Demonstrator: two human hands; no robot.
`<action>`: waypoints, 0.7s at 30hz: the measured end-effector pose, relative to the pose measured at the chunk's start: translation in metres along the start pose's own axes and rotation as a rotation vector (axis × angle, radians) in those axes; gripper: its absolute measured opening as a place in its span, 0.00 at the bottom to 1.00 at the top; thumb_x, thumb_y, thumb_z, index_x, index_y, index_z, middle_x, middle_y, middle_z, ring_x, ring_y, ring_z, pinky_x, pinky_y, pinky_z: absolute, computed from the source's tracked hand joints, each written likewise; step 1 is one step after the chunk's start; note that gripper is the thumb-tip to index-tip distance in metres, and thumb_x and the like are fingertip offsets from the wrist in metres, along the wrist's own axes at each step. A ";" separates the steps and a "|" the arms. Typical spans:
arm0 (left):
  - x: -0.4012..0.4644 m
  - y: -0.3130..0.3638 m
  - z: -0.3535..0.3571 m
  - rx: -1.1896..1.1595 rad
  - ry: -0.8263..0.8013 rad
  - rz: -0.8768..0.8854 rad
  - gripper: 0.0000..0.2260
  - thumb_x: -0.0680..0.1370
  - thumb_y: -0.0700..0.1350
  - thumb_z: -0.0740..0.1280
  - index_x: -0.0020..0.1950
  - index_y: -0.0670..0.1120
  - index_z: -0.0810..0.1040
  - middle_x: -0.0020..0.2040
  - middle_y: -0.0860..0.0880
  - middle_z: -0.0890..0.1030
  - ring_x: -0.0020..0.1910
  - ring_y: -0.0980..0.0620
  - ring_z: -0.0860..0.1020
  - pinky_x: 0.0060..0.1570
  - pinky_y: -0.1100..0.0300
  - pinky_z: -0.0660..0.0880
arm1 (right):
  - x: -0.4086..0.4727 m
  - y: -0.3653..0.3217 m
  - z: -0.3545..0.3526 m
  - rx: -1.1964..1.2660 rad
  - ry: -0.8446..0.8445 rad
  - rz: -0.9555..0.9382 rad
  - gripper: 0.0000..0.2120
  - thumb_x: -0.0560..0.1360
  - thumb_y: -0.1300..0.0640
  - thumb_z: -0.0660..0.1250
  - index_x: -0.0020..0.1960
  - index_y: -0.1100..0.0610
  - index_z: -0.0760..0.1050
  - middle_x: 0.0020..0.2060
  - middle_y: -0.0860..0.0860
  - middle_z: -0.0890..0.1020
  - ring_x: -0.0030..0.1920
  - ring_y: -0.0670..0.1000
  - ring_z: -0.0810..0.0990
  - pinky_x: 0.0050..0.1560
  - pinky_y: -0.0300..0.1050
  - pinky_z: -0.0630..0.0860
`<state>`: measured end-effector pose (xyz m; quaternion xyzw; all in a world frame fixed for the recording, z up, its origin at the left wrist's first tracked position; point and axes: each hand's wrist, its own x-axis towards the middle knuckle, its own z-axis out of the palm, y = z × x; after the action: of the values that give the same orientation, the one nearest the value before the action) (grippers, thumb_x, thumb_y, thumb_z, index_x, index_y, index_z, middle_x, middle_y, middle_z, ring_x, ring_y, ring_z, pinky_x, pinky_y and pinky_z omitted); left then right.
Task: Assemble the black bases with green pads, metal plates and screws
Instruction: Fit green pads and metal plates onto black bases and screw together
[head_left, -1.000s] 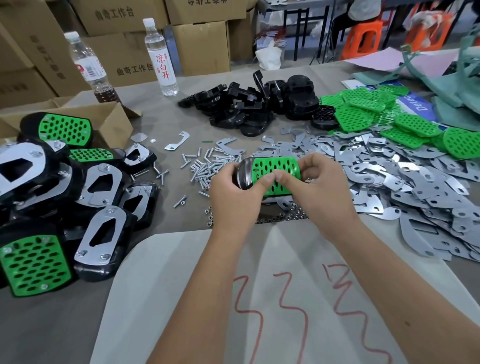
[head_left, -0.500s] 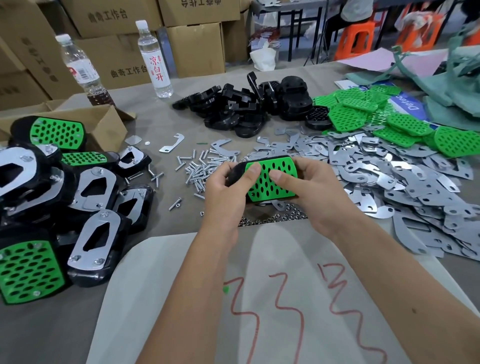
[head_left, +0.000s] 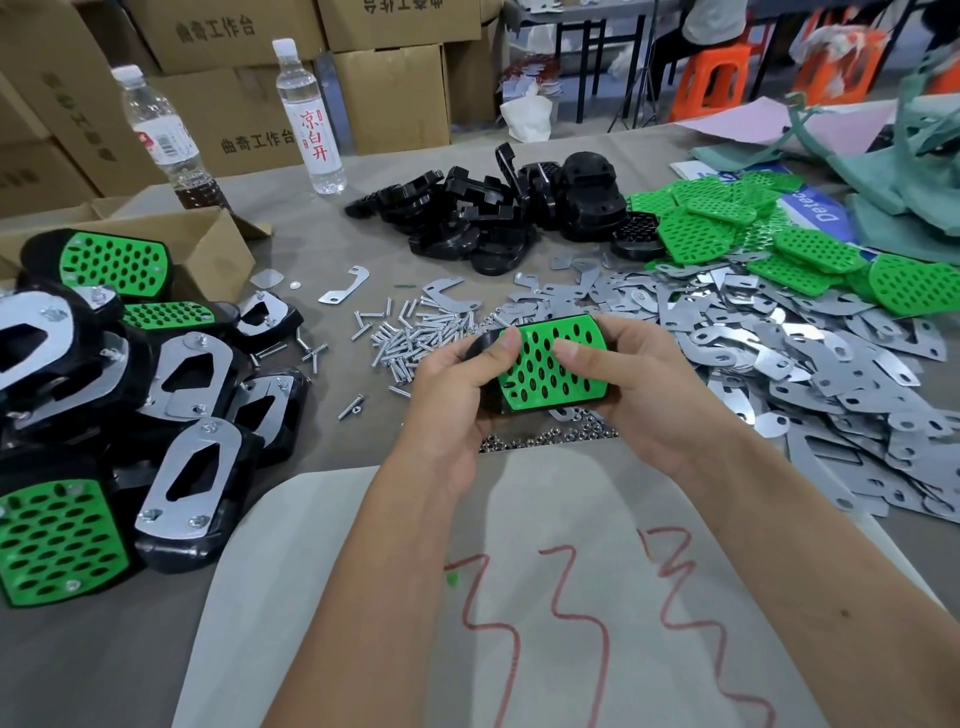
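A black base with a green perforated pad (head_left: 545, 371) on top is held above the table centre. My left hand (head_left: 457, 384) grips its left end, thumb pressing on the pad. My right hand (head_left: 639, 384) grips the right end, thumb on the pad too. Loose screws (head_left: 410, 332) lie just behind my left hand, and small nuts (head_left: 540, 439) sit under the base. Metal plates (head_left: 779, 353) spread to the right, green pads (head_left: 753, 234) behind them, bare black bases (head_left: 493, 213) at the back.
Finished assemblies (head_left: 119, 415) are heaped at the left beside an open cardboard box (head_left: 208, 249). Two water bottles (head_left: 311, 114) stand at the back left before stacked cartons. A white sheet with red scribbles (head_left: 519, 597) covers the table's near edge.
Both hands have turned the base so the green pad faces up toward me, and both thumbs now press on the pad. The base stays in the same place.
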<state>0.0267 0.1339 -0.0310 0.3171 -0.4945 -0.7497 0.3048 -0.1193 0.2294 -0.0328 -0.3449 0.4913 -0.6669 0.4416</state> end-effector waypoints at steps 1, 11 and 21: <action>0.000 -0.001 0.000 0.003 0.013 -0.001 0.14 0.74 0.47 0.75 0.55 0.39 0.85 0.51 0.37 0.86 0.47 0.38 0.86 0.38 0.42 0.84 | 0.000 0.001 0.000 -0.007 0.007 0.000 0.18 0.71 0.57 0.73 0.58 0.63 0.82 0.53 0.60 0.87 0.54 0.59 0.86 0.58 0.55 0.82; 0.002 -0.008 0.009 0.038 0.230 0.123 0.07 0.75 0.49 0.78 0.45 0.46 0.87 0.43 0.48 0.86 0.43 0.49 0.84 0.40 0.49 0.84 | 0.002 0.006 0.008 -0.098 0.063 -0.071 0.19 0.70 0.57 0.74 0.58 0.65 0.81 0.53 0.63 0.86 0.56 0.67 0.84 0.59 0.60 0.82; -0.004 -0.002 0.011 -0.055 0.144 0.050 0.26 0.69 0.53 0.77 0.56 0.34 0.83 0.53 0.35 0.85 0.48 0.35 0.86 0.40 0.42 0.84 | -0.001 0.003 0.004 0.016 -0.064 -0.034 0.21 0.72 0.60 0.75 0.61 0.67 0.79 0.54 0.64 0.86 0.53 0.61 0.85 0.58 0.55 0.83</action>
<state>0.0203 0.1435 -0.0291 0.3493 -0.4585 -0.7303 0.3667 -0.1145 0.2280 -0.0348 -0.3709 0.4656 -0.6669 0.4482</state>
